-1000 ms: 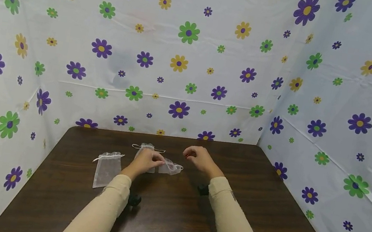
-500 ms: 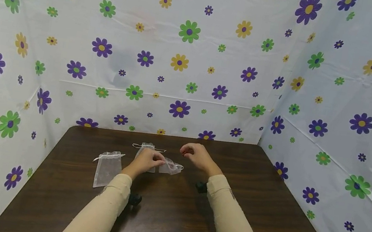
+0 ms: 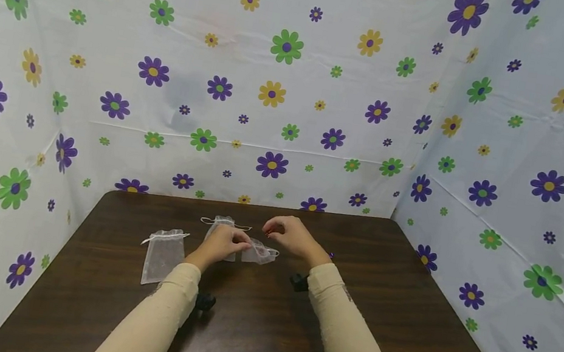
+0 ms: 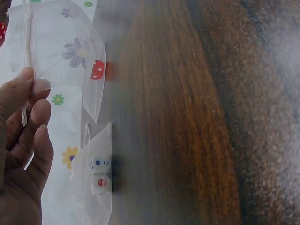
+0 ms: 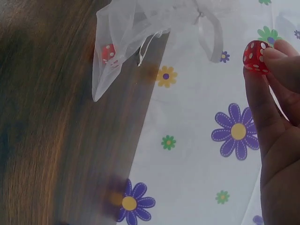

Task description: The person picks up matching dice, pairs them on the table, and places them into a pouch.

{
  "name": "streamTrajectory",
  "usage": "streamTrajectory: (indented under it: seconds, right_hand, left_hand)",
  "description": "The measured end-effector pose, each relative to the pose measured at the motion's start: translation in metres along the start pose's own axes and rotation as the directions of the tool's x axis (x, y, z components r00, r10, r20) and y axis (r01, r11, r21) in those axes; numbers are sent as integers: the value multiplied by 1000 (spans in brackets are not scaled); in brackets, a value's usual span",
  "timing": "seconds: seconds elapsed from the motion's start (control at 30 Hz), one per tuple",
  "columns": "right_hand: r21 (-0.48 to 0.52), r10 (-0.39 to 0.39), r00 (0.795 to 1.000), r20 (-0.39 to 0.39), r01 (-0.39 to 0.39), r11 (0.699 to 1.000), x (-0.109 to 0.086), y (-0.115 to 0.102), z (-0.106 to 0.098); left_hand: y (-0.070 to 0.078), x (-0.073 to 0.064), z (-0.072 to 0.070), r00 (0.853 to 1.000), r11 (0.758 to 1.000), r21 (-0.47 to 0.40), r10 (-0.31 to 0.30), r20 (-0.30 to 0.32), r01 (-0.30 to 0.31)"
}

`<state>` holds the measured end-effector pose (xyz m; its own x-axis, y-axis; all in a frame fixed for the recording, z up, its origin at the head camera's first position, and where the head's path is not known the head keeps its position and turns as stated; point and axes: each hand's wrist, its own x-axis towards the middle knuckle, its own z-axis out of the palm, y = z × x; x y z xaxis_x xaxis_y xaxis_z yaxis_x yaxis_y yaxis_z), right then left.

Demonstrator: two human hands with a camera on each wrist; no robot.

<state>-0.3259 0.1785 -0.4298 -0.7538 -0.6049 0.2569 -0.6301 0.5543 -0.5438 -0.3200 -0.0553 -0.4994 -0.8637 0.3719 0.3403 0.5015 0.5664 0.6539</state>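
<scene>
My left hand (image 3: 222, 245) pinches the drawstring edge of a sheer white pouch (image 3: 260, 252) between thumb and fingers. Inside that pouch, at its lower end, lies a red die (image 4: 97, 70) with white dots. To the right of the pouch and above the table, my right hand (image 3: 291, 236) holds another red die (image 5: 255, 57) between thumb and fingertips, apart from the pouch. Beside the left hand stands a second sheer pouch (image 4: 82, 187) with white dice (image 4: 101, 183) in it; the left hand covers part of this pouch in the head view.
A third sheer pouch (image 3: 163, 259) lies flat on the left of the dark wooden table (image 3: 257, 332). Something small and purple (image 3: 331, 255) shows just behind the right wrist. Flowered white curtain (image 3: 275, 113) hangs along the table's back and sides.
My right hand has moved left with the red die, closer to the held pouch. The small purple thing has come into view behind its wrist. My left hand has stayed in place.
</scene>
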Motion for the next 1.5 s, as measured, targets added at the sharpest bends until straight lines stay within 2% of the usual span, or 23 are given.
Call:
streamTrajectory:
  seconds: [0.27,0.5,0.67,0.9,1.03,1.2,1.37,1.5]
  right_hand:
    - [10,-1,999,38,0,1000,2,-5,5]
    - [12,13,998,53,-14,1000,1,-7,7]
    - [35,35,997,68,-38,999,2,-6,9]
    - [19,44,997,70,-46,999,0,-2,11]
    - [11,40,997,62,-41,999,-1,-1,12]
    - [1,58,998,33,-58,998,-1,0,12]
    - [2,84,995,-48,-84,996,1,8,7]
    - [8,98,988,-117,-98,995,-1,23,1]
  left_hand:
    - [1,1,0,1000,1000,2,9,0,-9]
    - [8,1,-2,1000,1000,1,-14,14,14]
    - [10,2,-2,1000,1000,1,8,11,-8]
    - [12,3,-2,1000,1000,4,-13,17,12]
    - [11,5,-2,1000,1000,7,-2,19,2]
    - [12,5,-2,1000,1000,13,9,19,-9]
    - [7,6,-3,1000,999,21,29,1,-29]
    - [4,7,-2,998,998,35,58,5,-59]
